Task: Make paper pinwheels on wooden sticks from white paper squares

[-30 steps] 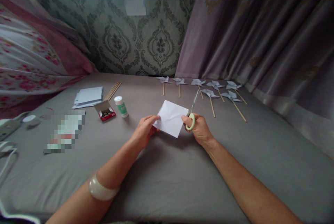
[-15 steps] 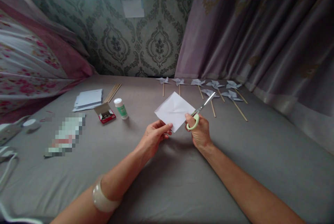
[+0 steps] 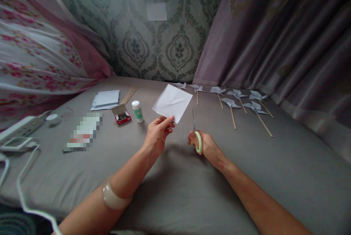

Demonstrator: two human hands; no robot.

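Observation:
Pinched by its lower corner, a square sheet of white paper (image 3: 173,100) with faint creases is held up in my left hand (image 3: 158,132). My right hand (image 3: 204,143) grips a pair of scissors (image 3: 197,141) by pale green handles, a little right of and below the paper. The blades point up and away from me, apart from the sheet; they look blurred, so how far they are spread is unclear. Several white paper pinwheels (image 3: 230,103) on wooden sticks lie beyond my right hand.
Left of my hands stand a glue bottle (image 3: 138,112) and an open red box (image 3: 122,116) of small metal pieces. Behind them lie wooden sticks (image 3: 129,95) and a stack of paper (image 3: 106,98). A power strip (image 3: 26,129) with white cables sits at the far left.
My right hand has come off the paper and dropped down with the scissors, which turned more upright. The left hand has raised the sheet slightly. The view has swung left.

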